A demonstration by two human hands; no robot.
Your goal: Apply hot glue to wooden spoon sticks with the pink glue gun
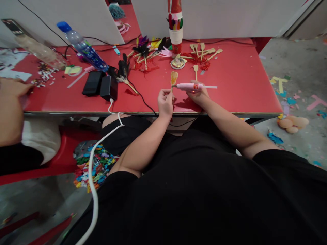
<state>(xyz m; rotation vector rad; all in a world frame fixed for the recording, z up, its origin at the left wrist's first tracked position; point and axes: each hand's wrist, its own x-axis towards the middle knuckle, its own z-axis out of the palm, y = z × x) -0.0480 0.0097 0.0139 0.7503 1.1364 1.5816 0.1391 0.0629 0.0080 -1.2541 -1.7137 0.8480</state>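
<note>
My left hand (165,103) is closed around the thin handle of a small wooden stick (174,78), held upright, its wide head coated in something shiny and yellowish. In my right hand (197,94) is a pink hot glue gun (189,87), gripped from below with its nozzle pointing left, close to the stick just under the head. A clear glue stick juts from the gun's rear. Just beyond my right hand lies another wooden stick (196,70). A small round dish (177,63) with pale, glossy contents sits behind the coated stick.
Several wooden sticks (201,49) and feathered sticks (144,51) lie at the back of the red table (242,81). A tall paper-cup stack (176,35), bottle (83,46), black adapter (108,87) and cables stand around. Another person's hand (15,88) rests at far left.
</note>
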